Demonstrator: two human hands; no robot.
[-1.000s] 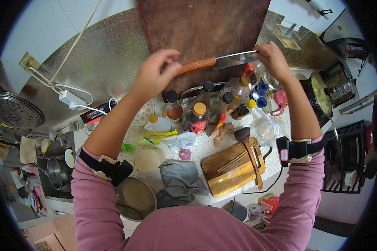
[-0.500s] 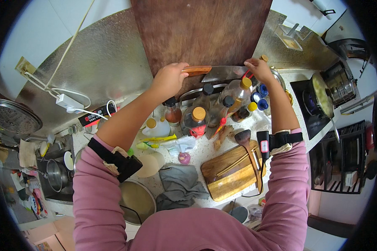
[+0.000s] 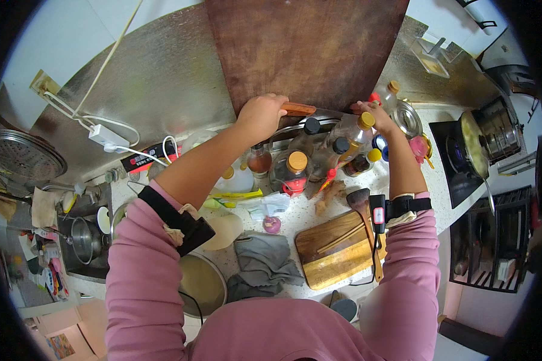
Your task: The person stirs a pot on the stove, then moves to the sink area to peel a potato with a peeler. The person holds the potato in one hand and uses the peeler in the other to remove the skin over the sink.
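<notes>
Both hands point(image 3: 260, 117) and cleaver point(image 3: 319, 112) lower than before

A grey cloth point(image 3: 262, 265) lies at lower centre beside a wooden chopping board point(image 3: 337, 259). A white power strip point(image 3: 107, 136) sits upper left; a pan point(image 3: 482, 144) far right.

Bottles point(image 3: 319, 156) jam the middle counter; only open passes are over the grey cloth point(image 3: 262, 265) and wooden board point(image 3: 337, 256) lower centre.
</notes>
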